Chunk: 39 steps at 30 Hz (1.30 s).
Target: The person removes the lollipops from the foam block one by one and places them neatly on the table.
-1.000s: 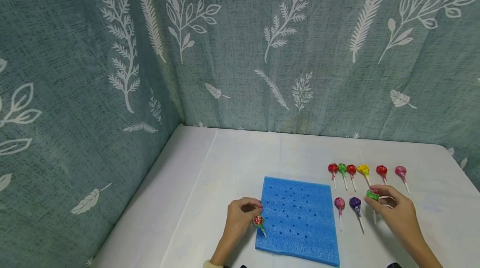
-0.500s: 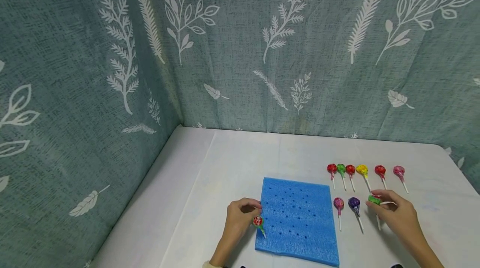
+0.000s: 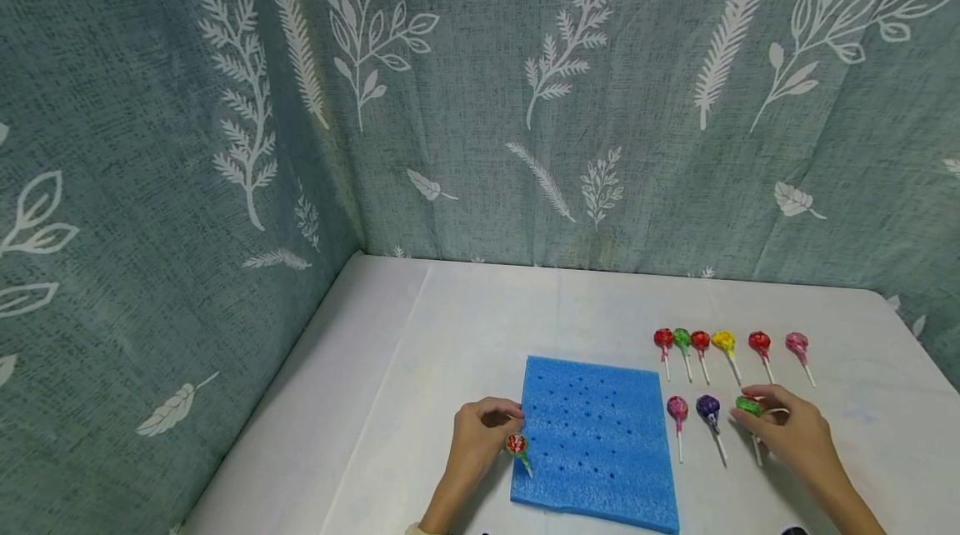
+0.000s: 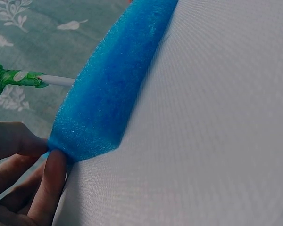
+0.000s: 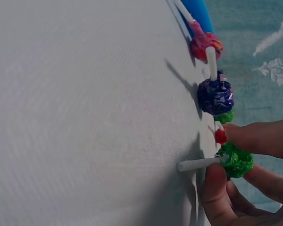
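Note:
In the head view my left hand (image 3: 477, 435) is at the left edge of a blue foam board (image 3: 592, 489) dotted with small holes. Its thumb and finger pinch the corner of that foam (image 4: 101, 94) in the left wrist view. Right beside this hand, a red-and-green wrapped lollipop (image 3: 517, 444) has its stick in the board. My right hand (image 3: 798, 433) pinches a green lollipop (image 5: 237, 161) by its wrapped head, the white stick pointing toward the tabletop. Whether the stick touches the table, I cannot tell.
Left of the right hand lie a purple lollipop (image 3: 707, 407) and a pink lollipop (image 3: 677, 408). Behind them runs a row of several more, among them a yellow lollipop (image 3: 723, 341). A leaf-patterned curtain (image 3: 465, 102) borders the white table (image 3: 420, 335).
The right hand, with the green lollipop, has shifted slightly to the right and toward me. My left hand keeps its place at the foam board.

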Each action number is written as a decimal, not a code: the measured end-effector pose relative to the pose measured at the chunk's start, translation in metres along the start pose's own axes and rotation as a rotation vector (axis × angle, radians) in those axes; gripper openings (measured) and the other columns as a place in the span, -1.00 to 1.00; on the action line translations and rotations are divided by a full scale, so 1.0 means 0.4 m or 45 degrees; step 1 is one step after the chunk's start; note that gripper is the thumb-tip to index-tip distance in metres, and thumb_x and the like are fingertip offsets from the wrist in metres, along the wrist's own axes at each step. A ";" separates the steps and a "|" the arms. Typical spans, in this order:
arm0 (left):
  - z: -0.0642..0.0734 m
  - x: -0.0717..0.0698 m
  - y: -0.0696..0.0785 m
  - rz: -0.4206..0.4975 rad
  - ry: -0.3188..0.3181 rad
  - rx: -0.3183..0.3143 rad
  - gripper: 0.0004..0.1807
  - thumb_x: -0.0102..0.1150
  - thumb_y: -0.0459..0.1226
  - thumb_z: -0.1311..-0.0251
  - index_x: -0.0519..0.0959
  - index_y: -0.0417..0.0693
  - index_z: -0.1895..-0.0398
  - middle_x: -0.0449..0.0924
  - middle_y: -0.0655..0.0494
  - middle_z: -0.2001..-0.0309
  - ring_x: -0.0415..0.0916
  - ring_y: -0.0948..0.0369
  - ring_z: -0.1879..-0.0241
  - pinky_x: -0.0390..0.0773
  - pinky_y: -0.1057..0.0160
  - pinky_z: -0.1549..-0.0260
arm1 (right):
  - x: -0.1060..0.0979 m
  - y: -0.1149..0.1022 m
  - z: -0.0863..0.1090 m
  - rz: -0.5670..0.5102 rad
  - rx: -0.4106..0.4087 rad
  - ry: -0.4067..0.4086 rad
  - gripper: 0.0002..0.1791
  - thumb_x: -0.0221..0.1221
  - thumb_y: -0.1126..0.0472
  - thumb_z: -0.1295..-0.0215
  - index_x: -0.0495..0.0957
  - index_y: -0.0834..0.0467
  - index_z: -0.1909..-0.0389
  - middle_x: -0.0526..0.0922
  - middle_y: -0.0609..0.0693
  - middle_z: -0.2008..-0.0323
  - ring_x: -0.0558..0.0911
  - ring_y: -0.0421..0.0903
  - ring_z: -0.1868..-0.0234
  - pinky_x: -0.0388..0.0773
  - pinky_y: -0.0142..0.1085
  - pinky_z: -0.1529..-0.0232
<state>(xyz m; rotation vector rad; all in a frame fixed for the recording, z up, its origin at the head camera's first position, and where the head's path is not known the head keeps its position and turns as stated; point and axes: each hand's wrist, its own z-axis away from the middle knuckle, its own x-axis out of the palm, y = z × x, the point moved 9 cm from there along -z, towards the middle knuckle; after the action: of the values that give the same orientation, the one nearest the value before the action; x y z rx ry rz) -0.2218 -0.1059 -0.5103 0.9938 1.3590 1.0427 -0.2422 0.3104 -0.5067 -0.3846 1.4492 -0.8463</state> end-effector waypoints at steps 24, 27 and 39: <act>0.017 -0.002 0.036 0.019 -0.019 -0.006 -0.93 0.33 -0.47 0.06 0.68 -0.23 0.45 0.67 -0.01 0.33 0.54 0.22 0.38 0.52 0.39 0.36 | -0.009 -0.005 -0.001 0.068 -0.069 0.001 -0.49 0.32 0.31 -0.06 0.43 0.39 -0.03 0.51 0.38 0.22 0.50 -0.11 0.56 0.45 -0.35 0.67; 0.022 -0.005 0.062 0.033 -0.026 -0.003 -0.93 0.31 -0.50 0.05 0.67 -0.28 0.43 0.67 -0.08 0.33 0.54 0.21 0.40 0.51 0.40 0.39 | -0.012 -0.006 -0.001 0.067 -0.074 0.006 -0.49 0.33 0.30 -0.06 0.43 0.39 -0.03 0.52 0.38 0.22 0.51 -0.11 0.55 0.46 -0.34 0.66; 0.000 -0.001 0.001 0.034 -0.020 -0.001 -0.91 0.34 -0.45 0.06 0.69 -0.17 0.44 0.67 0.07 0.39 0.55 0.24 0.40 0.54 0.38 0.39 | -0.004 -0.003 -0.009 0.074 -0.025 -0.014 -0.48 0.33 0.27 -0.08 0.41 0.38 -0.04 0.49 0.40 0.19 0.51 -0.09 0.53 0.48 -0.34 0.63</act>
<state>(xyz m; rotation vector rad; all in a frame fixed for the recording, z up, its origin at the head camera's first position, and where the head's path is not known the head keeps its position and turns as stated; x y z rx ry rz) -0.2218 -0.1062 -0.5100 1.0199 1.3360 1.0532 -0.2459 0.3116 -0.5052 -0.3599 1.4525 -0.7823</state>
